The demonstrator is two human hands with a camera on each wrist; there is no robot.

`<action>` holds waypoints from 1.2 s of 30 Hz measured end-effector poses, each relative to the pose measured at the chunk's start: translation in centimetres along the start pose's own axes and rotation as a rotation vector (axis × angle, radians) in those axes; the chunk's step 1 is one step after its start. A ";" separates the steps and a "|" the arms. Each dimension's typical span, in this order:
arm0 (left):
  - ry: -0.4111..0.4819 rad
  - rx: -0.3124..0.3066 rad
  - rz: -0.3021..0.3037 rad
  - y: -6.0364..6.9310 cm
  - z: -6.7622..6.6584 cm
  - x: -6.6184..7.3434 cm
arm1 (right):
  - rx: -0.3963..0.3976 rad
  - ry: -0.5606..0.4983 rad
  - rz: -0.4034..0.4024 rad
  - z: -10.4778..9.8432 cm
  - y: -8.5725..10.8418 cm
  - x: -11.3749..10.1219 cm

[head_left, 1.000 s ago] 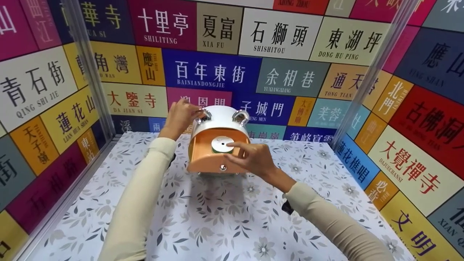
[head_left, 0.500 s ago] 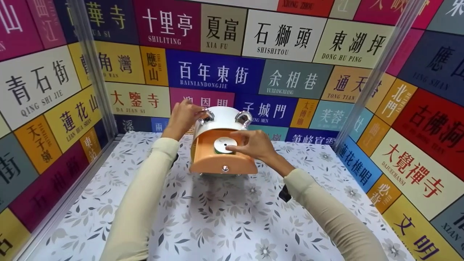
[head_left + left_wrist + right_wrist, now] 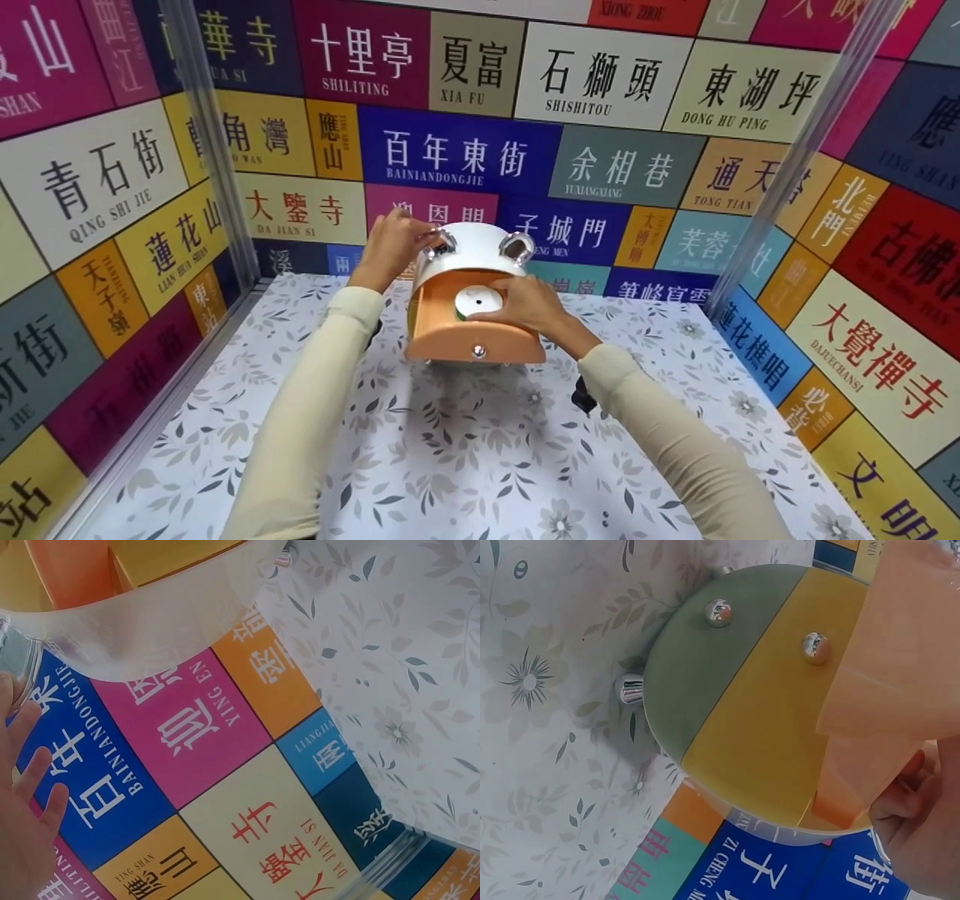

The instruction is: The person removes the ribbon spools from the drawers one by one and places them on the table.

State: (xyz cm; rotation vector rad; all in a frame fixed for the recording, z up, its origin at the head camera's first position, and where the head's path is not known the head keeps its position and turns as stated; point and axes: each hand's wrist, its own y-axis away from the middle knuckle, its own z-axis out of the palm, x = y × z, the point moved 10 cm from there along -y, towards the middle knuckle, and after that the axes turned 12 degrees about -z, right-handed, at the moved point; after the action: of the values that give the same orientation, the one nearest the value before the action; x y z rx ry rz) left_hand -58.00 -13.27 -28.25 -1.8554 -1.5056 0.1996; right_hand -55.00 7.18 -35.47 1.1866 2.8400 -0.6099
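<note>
A small rounded cabinet (image 3: 474, 255) with a white shell and silver ear-like loops stands on the table. Its top orange drawer (image 3: 450, 343) is pulled out. A white-topped disc (image 3: 474, 298) with a green side and a small centre hole lies inside. My right hand (image 3: 534, 306) reaches into the drawer, thumb and fingers about the disc; the fingertips are partly hidden. My left hand (image 3: 394, 244) pinches the left silver loop (image 3: 444, 241). The right wrist view shows curled fingers behind the orange drawer, above the yellow drawer (image 3: 772, 712) and green drawer (image 3: 705, 667).
A white tablecloth (image 3: 435, 450) with grey leaves and flowers lies under the cabinet. Close behind stands a wall (image 3: 457, 150) of colourful panels with Chinese lettering. More panels and metal corner posts (image 3: 225, 165) flank both sides.
My right hand has moved from the disc's right edge to around it, thumb in front and fingers behind. My left hand stays on the silver loop. The view has shifted slightly.
</note>
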 end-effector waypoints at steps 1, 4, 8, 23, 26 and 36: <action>0.004 0.003 0.002 0.0 0.0 0.1 | -0.006 0.002 0.006 0.0 0.0 0.1; 0.009 0.018 0.010 0.0 -0.1 0.2 | -0.019 0.001 0.007 -0.1 -0.1 0.1; 0.018 0.016 0.012 -0.2 -0.4 0.3 | -0.015 0.005 -0.024 -0.5 -0.4 -0.1; -0.018 -0.011 -0.004 0.1 0.3 0.4 | 0.038 0.036 -0.028 -1.8 0.3 -0.8; -0.019 -0.006 -0.001 0.0 0.1 0.5 | 0.059 0.033 -0.048 -2.7 0.2 -1.3; -0.013 0.014 0.024 0.1 0.1 0.1 | 0.103 0.061 -0.122 -4.3 0.6 -2.1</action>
State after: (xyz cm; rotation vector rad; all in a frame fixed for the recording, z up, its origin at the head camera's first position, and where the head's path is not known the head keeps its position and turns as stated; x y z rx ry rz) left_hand -57.92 -13.11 -28.39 -1.8648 -1.4879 0.2336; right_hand -52.44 7.63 -31.35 1.0686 2.9839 -0.7463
